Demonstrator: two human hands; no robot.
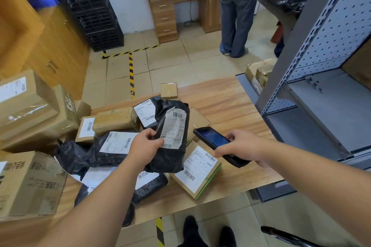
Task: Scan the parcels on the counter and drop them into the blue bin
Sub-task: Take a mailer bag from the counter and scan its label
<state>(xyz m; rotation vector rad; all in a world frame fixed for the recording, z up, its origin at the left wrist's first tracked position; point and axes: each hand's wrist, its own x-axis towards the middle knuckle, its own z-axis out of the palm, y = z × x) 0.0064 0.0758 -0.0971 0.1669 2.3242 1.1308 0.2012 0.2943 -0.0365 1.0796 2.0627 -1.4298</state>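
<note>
Wooden counter (230,102), left grip (145,146) clamped on black parcel (170,158), right grip (244,147) clamped on scanner (212,138), label print illegible

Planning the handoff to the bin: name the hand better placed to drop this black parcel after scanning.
Left. The left hand already grips the black parcel; the right hand holds the scanner. The bin itself is not visible.

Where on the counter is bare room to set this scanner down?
Bare wood lies on the counter's right side, between the small brown box and the grey shelving, beyond the scanner. The left half is crowded with black bags and cartons.
</note>
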